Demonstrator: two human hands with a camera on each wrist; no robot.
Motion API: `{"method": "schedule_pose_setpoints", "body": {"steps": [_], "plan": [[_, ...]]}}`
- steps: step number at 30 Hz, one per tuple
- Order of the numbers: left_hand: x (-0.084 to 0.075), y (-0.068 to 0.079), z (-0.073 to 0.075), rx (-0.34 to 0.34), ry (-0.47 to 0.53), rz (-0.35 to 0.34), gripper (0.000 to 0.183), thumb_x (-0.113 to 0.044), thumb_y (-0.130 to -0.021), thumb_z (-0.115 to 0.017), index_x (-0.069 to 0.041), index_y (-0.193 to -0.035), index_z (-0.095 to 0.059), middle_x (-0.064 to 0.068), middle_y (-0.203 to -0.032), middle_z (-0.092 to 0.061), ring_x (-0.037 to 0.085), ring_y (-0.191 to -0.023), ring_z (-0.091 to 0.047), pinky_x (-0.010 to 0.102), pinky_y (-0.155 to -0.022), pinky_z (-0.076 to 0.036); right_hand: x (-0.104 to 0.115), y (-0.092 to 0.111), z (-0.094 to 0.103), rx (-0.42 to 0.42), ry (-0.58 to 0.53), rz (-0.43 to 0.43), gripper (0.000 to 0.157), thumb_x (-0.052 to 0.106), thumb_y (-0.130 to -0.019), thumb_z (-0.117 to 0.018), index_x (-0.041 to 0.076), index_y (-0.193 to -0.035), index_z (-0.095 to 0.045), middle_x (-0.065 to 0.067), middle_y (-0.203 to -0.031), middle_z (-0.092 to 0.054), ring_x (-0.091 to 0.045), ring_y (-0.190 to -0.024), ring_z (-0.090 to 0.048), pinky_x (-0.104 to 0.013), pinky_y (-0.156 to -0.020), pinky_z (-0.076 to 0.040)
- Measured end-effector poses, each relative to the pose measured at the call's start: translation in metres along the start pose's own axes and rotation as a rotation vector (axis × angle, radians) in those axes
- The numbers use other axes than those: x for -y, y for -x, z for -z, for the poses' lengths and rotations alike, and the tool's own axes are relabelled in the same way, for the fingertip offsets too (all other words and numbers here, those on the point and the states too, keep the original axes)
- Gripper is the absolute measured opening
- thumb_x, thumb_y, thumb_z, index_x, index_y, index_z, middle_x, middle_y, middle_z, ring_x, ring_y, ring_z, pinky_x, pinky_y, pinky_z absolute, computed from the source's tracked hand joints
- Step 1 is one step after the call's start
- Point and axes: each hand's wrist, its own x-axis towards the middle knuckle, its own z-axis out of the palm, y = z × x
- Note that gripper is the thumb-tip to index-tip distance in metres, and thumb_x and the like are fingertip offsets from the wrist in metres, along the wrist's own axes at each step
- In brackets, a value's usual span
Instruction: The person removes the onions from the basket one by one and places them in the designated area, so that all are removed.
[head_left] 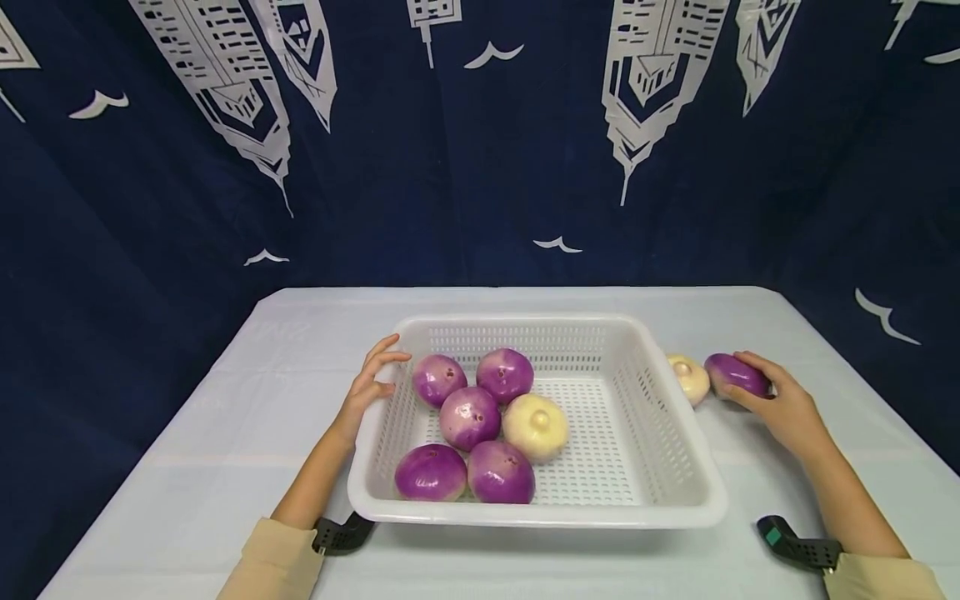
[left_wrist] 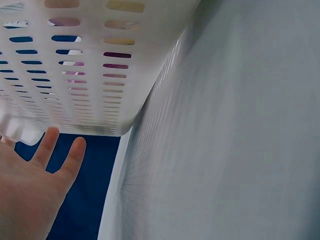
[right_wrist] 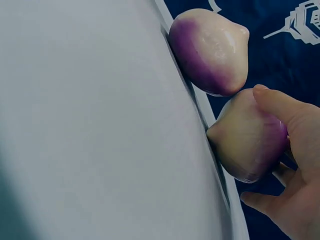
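My right hand (head_left: 791, 412) holds a purple-and-white turnip (head_left: 733, 373) on the table right of the basket, thumb and fingers around its sides. Close beside it lies a second turnip (head_left: 690, 379), its pale root end towards me; the right wrist view shows its purple half too. At the left rim of the white plastic basket (head_left: 536, 515) is my left hand (head_left: 366, 392), fingers spread and fingertips right at the edge. In the left wrist view two of its fingers stand straight beyond the basket's slotted wall (left_wrist: 112, 95).
Inside the basket, several purple turnips (head_left: 468, 418) and one with its cream root end up (head_left: 536, 427) are grouped towards the left. The basket stands on a white-covered table (head_left: 225, 467). A dark blue printed cloth (head_left: 450, 167) hangs behind the table.
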Motion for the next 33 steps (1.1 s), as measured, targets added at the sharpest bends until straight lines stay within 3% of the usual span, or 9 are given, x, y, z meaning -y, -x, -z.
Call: {"method": "schedule_pose_setpoints", "body": {"steps": [3,8,11,16,23,27,30,33], "plan": [[0.001,-0.001,0.0,0.007,0.004,-0.004,0.048,-0.006,-0.073,-0.034,0.003,-0.12,-0.041,0.006,-0.151,-0.007,0.034,-0.133,-0.014,0.038,-0.086,-0.041,0.001,0.001,0.0,-0.003,0.003,-0.006,0.073,0.042,-0.086,-0.053,0.009,-0.143,-0.021,-0.033,-0.144,-0.017,-0.056,-0.121,-0.024,-0.069,-0.088,-0.029],[0.002,0.001,0.0,0.009,0.027,-0.006,0.046,-0.005,-0.074,-0.034,-0.006,-0.118,-0.046,0.005,-0.151,-0.007,0.035,-0.132,-0.015,0.04,-0.086,-0.041,0.005,0.001,0.0,-0.005,-0.003,-0.023,0.073,0.044,-0.086,-0.053,0.009,-0.143,-0.021,-0.031,-0.145,-0.016,-0.056,-0.124,-0.022,-0.07,-0.089,-0.028],[0.002,0.001,0.0,0.003,0.023,-0.004,0.045,-0.005,-0.074,-0.034,-0.009,-0.117,-0.047,0.005,-0.151,-0.008,0.035,-0.133,-0.014,0.045,-0.088,-0.041,0.009,0.001,0.001,-0.003,-0.017,-0.037,0.075,0.045,-0.085,-0.054,0.01,-0.143,-0.021,-0.03,-0.146,-0.014,-0.056,-0.128,-0.015,-0.07,-0.092,-0.023],[0.001,0.0,0.0,0.002,0.028,-0.002,0.046,-0.005,-0.074,-0.034,-0.006,-0.118,-0.046,0.004,-0.151,-0.007,0.036,-0.134,-0.012,0.056,-0.093,-0.037,0.015,0.002,0.005,-0.005,0.009,-0.028,0.074,0.046,-0.086,-0.053,0.01,-0.143,-0.022,-0.03,-0.146,-0.014,-0.055,-0.129,-0.013,-0.072,-0.092,-0.02],[0.002,0.0,0.0,-0.002,0.013,-0.007,0.046,-0.006,-0.074,-0.034,-0.007,-0.118,-0.047,0.005,-0.15,-0.009,0.033,-0.135,-0.01,0.049,-0.091,-0.037,0.02,0.004,0.013,-0.023,0.02,0.019,0.07,0.043,-0.088,-0.05,0.01,-0.143,-0.022,-0.028,-0.147,-0.014,-0.053,-0.131,-0.01,-0.072,-0.093,-0.017],[0.003,0.0,0.0,0.003,0.018,-0.012,0.046,-0.005,-0.074,-0.034,-0.012,-0.116,-0.049,0.005,-0.15,-0.008,0.034,-0.135,-0.009,0.051,-0.092,-0.036,0.021,0.004,0.017,-0.062,0.032,0.036,0.068,0.042,-0.088,-0.05,0.011,-0.143,-0.024,-0.027,-0.147,-0.016,-0.05,-0.133,-0.009,-0.072,-0.095,-0.013],[0.002,-0.001,0.0,0.008,0.026,-0.013,0.046,-0.005,-0.073,-0.034,-0.02,-0.114,-0.05,0.006,-0.151,-0.007,0.035,-0.135,-0.01,0.052,-0.092,-0.037,0.01,-0.003,0.018,-0.096,0.039,0.033,0.066,0.045,-0.088,-0.05,0.02,-0.143,-0.024,-0.022,-0.149,-0.016,-0.047,-0.134,-0.009,-0.072,-0.095,-0.013],[0.002,-0.001,0.0,0.013,0.039,-0.012,0.047,-0.004,-0.073,-0.034,-0.026,-0.111,-0.05,0.006,-0.151,-0.006,0.035,-0.134,-0.012,0.048,-0.09,-0.039,-0.019,-0.021,0.015,-0.144,0.051,0.024,0.062,0.05,-0.086,-0.048,0.035,-0.142,-0.024,-0.01,-0.152,-0.016,-0.04,-0.137,-0.009,-0.071,-0.096,-0.015]]}}
